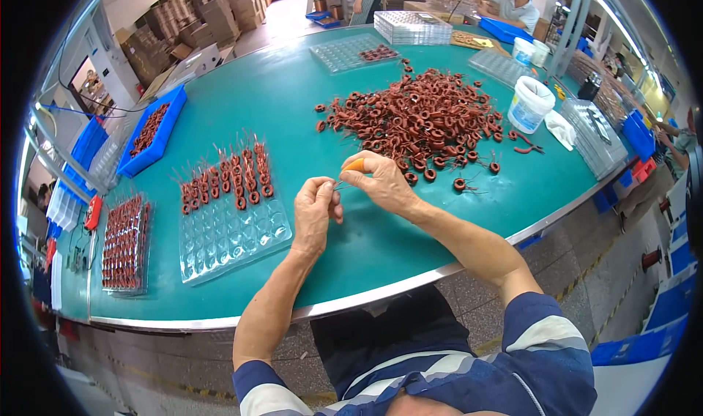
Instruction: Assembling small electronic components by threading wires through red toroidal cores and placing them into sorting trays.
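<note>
Over the green table (351, 262), my left hand (313, 209) and my right hand (382, 187) meet with fingers pinched. A thin wire (340, 187) shows between their fingertips; whatever it belongs to is hidden by the fingers. Something orange, like a finger cot, covers a fingertip of my right hand. Beyond my hands lies a big heap of red-brown ring coils (421, 116) with wire leads. A single coil (460, 184) rests apart on the near side of the heap. Left of my left hand is a clear plastic tray (234, 244), its far rows filled with coils standing leads up.
Stacked trays full of coils (126, 251) stand at the far left, near a blue bin (174, 127) of coils. Red-handled pliers (526, 149), a white bucket (532, 105) and stacked clear trays (594, 141) lie right. Across the table, a person (514, 7) works.
</note>
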